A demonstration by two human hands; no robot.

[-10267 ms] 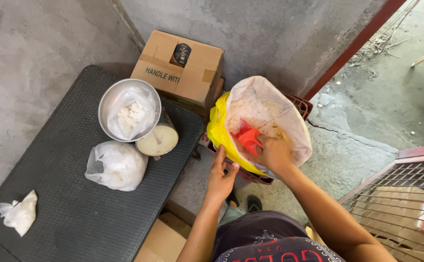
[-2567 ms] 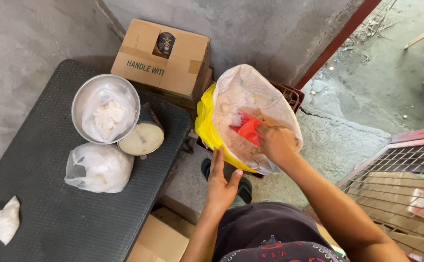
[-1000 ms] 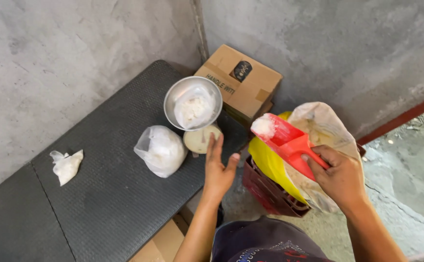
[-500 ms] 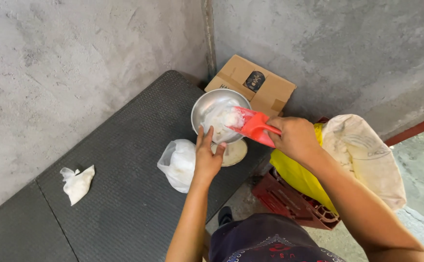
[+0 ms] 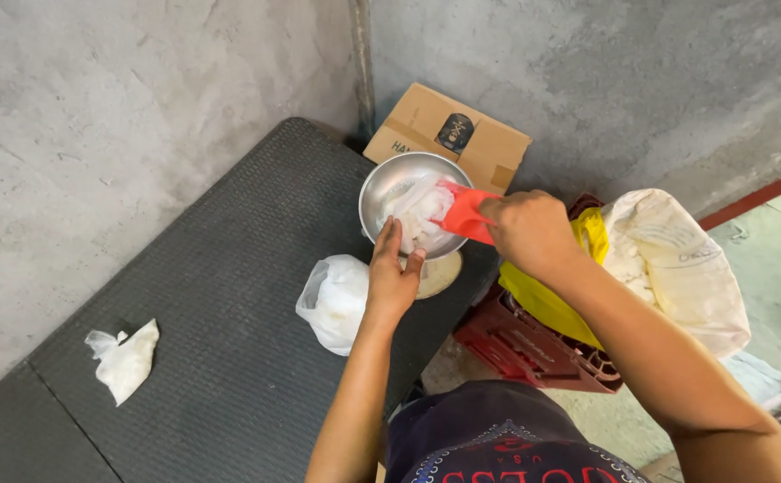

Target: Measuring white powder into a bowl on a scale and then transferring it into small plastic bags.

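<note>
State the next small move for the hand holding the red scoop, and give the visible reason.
Probably tip the red scoop further so the rest falls out: the right hand holds it tilted over the metal bowl, which is lined with a clear bag of white powder, while the left hand steadies the near rim.

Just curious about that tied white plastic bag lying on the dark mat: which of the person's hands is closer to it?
Left. The left hand rests at the metal bowl's near rim, right beside the white plastic bag. The right hand holds the red scoop over the bowl, farther away.
</note>
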